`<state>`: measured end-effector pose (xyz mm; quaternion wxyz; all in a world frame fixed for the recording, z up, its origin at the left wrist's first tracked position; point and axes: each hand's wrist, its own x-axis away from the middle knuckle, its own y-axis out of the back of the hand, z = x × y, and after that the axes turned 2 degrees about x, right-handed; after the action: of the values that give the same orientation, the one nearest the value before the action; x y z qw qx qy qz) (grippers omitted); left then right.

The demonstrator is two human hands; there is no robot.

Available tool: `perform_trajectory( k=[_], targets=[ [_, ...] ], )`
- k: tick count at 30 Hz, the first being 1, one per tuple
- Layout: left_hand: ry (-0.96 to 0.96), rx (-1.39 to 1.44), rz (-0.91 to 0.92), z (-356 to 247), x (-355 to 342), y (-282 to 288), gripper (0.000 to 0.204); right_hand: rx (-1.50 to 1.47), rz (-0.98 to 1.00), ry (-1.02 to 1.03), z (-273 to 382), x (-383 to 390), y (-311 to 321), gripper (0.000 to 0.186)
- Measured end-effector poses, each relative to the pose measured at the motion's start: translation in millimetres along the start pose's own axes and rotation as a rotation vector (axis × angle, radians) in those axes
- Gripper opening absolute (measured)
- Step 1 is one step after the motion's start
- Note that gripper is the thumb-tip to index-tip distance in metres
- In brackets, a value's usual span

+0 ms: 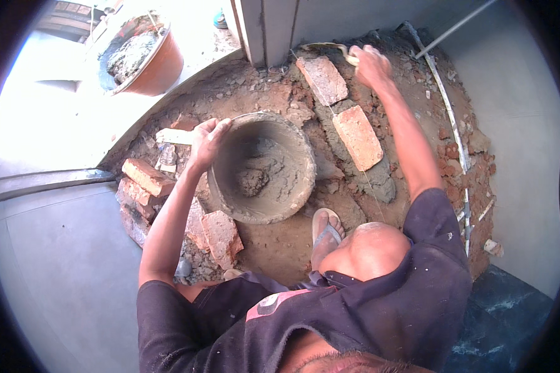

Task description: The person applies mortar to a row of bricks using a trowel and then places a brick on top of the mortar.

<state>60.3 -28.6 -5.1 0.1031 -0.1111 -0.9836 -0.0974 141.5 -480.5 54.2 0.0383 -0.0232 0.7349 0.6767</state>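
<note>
While left hand (209, 142) grips basin (309, 163) | mortar (254, 181) inside | orange bucket (163, 65): grey mix (132, 57)

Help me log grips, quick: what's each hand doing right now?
Left hand: closed on the rim of the mortar basin.
Right hand: closed, holding the trowel by its handle.

We can read no text, label, number or sign here. On the shirt (379, 311), at six o'clock, we see a pink print (270, 304) with a white patch, but we can make out no lettering.
</note>
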Motion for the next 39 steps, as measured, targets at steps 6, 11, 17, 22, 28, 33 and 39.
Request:
perform_trajectory(
  k=[6,11,17,22,28,33,39],
  targets=[
    [-0.014,-0.005,0.022,-3.9,0.6,-5.4,0.038,-0.104,0.142,-0.175,-0.2,7.6,-19.5,0.031],
    [-0.017,0.022,0.024,0.9,-0.1,-1.3,0.036,-0.134,0.010,-0.111,2.4,17.0,-24.2,0.033],
    [0.009,0.051,0.008,-1.6,2.0,-6.9,0.038,-1.323,0.268,-0.509,-9.4,45.2,-37.3,0.028],
    [-0.032,-0.007,0.009,8.3,-6.8,-4.3,0.042,-1.489,0.435,-0.545,7.7,45.1,-71.3,0.026],
    [-0.037,0.005,0.008,-2.2,-2.0,-7.1,0.041,-1.251,0.406,-0.437,41.5,18.4,-78.2,0.029],
    [0.003,0.006,0.013,-5.0,0.0,-5.5,0.038,-0.962,0.420,-0.346,37.8,15.1,-66.6,0.034],
    [-0.036,-0.056,0.010,-6.3,-0.2,-4.6,0.037,-0.689,0.356,-0.300,12.1,17.3,-55.8,0.037]
  ],
)
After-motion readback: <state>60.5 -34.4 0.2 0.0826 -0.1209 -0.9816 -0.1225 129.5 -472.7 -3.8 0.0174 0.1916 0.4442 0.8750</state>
